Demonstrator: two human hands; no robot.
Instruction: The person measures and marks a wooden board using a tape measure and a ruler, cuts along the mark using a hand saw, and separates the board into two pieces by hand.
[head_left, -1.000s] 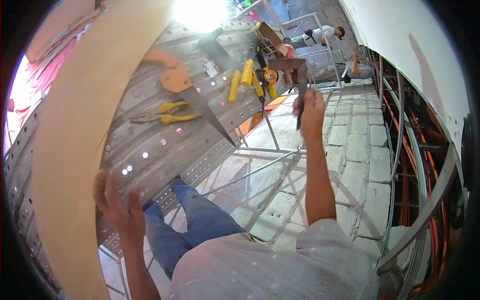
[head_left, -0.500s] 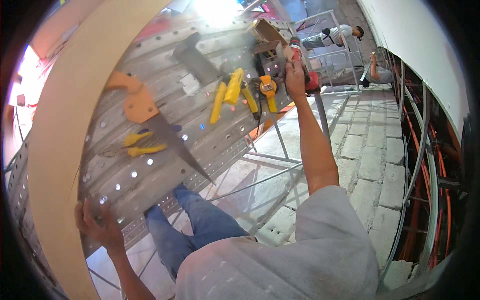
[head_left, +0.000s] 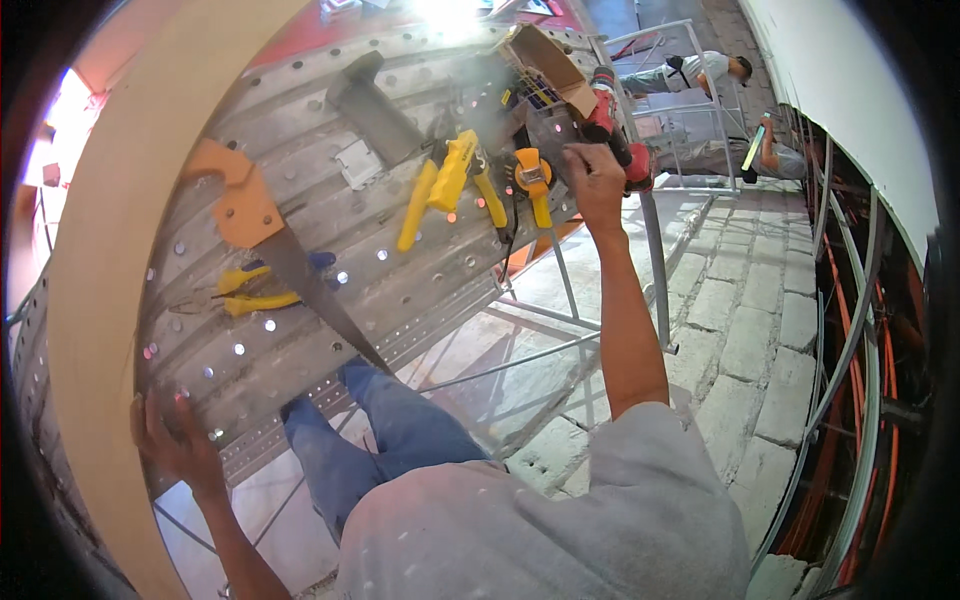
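My right hand (head_left: 598,188) is reached out to the platform's right edge, fingers closed; whatever they may pinch is too small to make out. Just beyond it lies a red and black cordless drill (head_left: 601,104), close to an open cardboard box (head_left: 548,62). A yellow-and-orange tape measure (head_left: 533,175) rests left of this hand. My left hand (head_left: 183,450) has its fingers spread at the platform's near left, beside a curved pale board (head_left: 90,330). Between the hands lie an orange-handled handsaw (head_left: 250,208), yellow-handled pliers (head_left: 258,290) and a yellow-handled tool (head_left: 455,170).
The perforated metal platform (head_left: 400,285) also bears a grey metal piece (head_left: 375,108) and a small white plate (head_left: 358,163). Scaffold tubes (head_left: 655,255) rise at right before a block wall (head_left: 745,300). Two people (head_left: 705,72) are farther off. Cables and conduits run along the right.
My right hand has drawn back slightly from the box and drill. The view has shifted, so the tools appear farther left. My left hand stays by the curved board.
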